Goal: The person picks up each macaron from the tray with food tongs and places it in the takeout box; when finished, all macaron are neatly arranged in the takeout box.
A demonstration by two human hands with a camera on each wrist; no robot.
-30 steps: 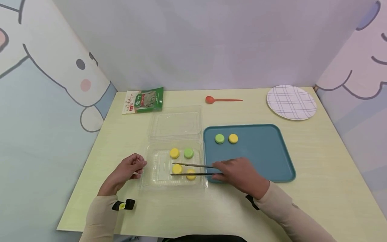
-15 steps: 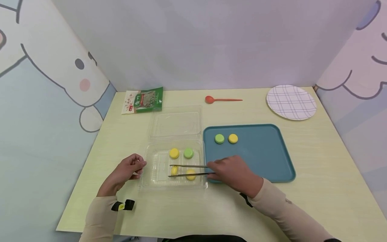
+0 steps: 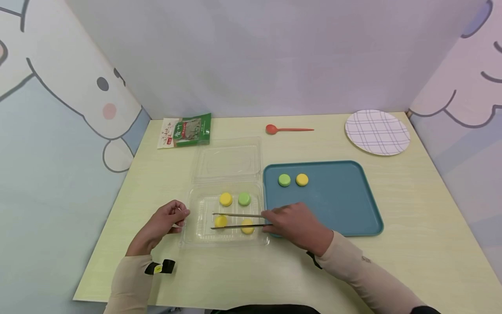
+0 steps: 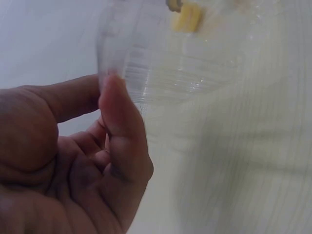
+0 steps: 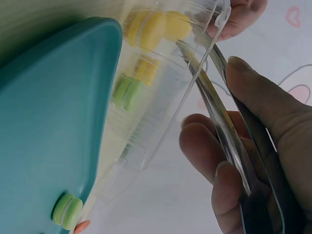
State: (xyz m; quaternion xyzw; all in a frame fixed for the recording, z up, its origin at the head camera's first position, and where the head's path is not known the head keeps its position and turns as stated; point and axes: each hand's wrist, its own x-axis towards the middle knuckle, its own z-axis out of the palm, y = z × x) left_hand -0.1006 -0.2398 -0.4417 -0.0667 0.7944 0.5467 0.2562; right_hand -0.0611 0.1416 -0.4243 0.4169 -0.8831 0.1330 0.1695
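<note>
My left hand [image 3: 162, 222] pinches the left rim of a clear plastic clamshell box [image 3: 201, 235], and its thumb and fingertip meet on that rim in the left wrist view. In my right hand [image 3: 300, 226] I grip metal tongs [image 3: 241, 215], reaching leftward over the box. Between the tong arms, near their tips, is a yellow macaron [image 3: 221, 221]; whether they squeeze it I cannot tell. Another yellow macaron [image 3: 247, 226] lies under the lower arm. Behind them in the box sit a yellow macaron [image 3: 225, 199] and a green macaron [image 3: 244, 199].
A blue tray [image 3: 333, 196] abuts the box's right side, bearing a green macaron [image 3: 284, 180] and a yellow macaron [image 3: 302, 179]. The box's lid [image 3: 227, 159] lies folded back. Further back are a green-and-white packet [image 3: 184, 131], a red spoon [image 3: 290, 129] and a checked plate [image 3: 377, 132].
My right hand and the tongs have moved left. The front-left yellow macaron has shifted left with them, looking narrower half a second ago and rounder now. My left hand stays in place.
</note>
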